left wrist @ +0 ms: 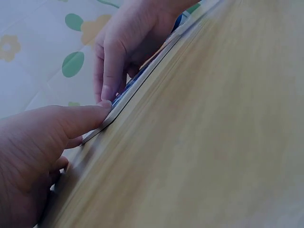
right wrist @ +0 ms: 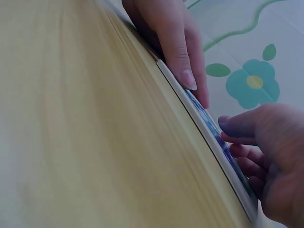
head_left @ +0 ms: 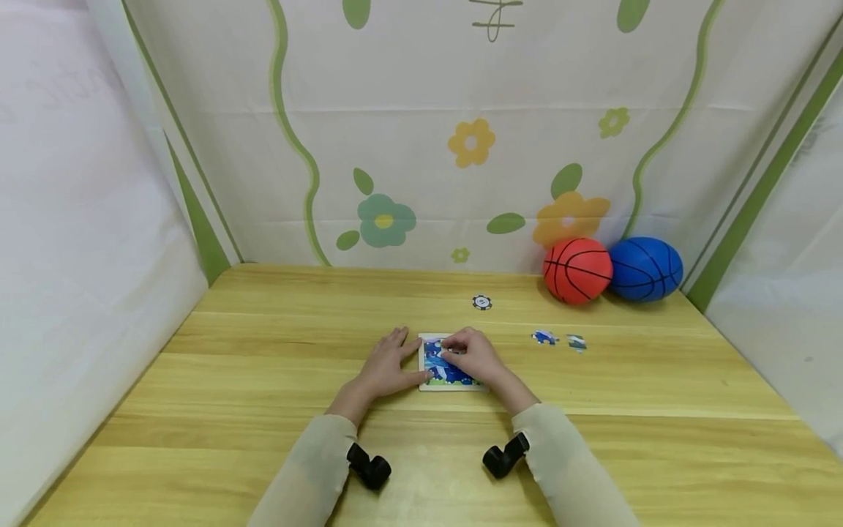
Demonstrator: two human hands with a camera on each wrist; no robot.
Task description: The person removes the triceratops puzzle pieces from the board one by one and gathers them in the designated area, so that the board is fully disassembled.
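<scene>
A small jigsaw puzzle in a white-edged tray [head_left: 454, 388], with a blue and green picture, lies flat on the wooden table. At its left side, my left hand [head_left: 388, 366] is spread on the table, its thumb reaching over the tray's lower left edge. From the right, my right hand [head_left: 477, 357] bends over the picture, thumb and forefinger close together above its upper part. I cannot tell whether a piece is between those fingertips. The right wrist view has its curled fingers [right wrist: 249, 154] low over the tray's blue surface.
To the right of the tray lie a blue loose puzzle piece [head_left: 545, 337] and a greenish-grey one [head_left: 577, 342]. A round black-and-white chip [head_left: 482, 302] is farther back. A red ball [head_left: 578, 271] and a blue ball [head_left: 646, 269] stand at the back right, before the flowered cloth.
</scene>
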